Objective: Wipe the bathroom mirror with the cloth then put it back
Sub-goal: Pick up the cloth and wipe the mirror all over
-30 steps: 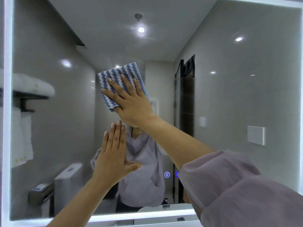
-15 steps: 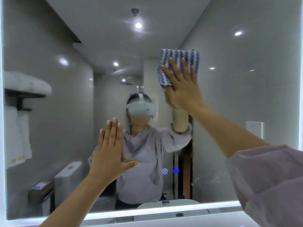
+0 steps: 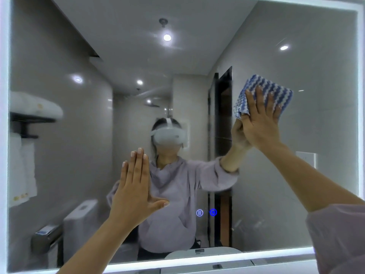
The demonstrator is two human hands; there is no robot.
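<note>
My right sleeve (image 3: pixel 339 240) is closest, low at the right, and the bare forearm rises from it to my right hand (image 3: pixel 260 125). That hand is unclenched, with straight, spread fingers pressing the blue-and-white cloth (image 3: pixel 270 91) flat against the mirror (image 3: pixel 296 194). The cloth sticks out above my fingertips and bunches a little by my thumb. Down and left of it, my left hand (image 3: pixel 136 196) is held flat toward the glass, fingers together, thumb out, gripping nothing; I cannot tell whether the palm touches.

Half a second ago the cloth sat nearer the middle and higher. It has slid right and a little down, while my left hand has kept its place.

Right of the cloth a band of bare glass runs to the lit border (image 3: pixel 358 115). The top border is well above my fingers. Two blue touch icons (image 3: pixel 199 212) glow below, between my hands.
</note>
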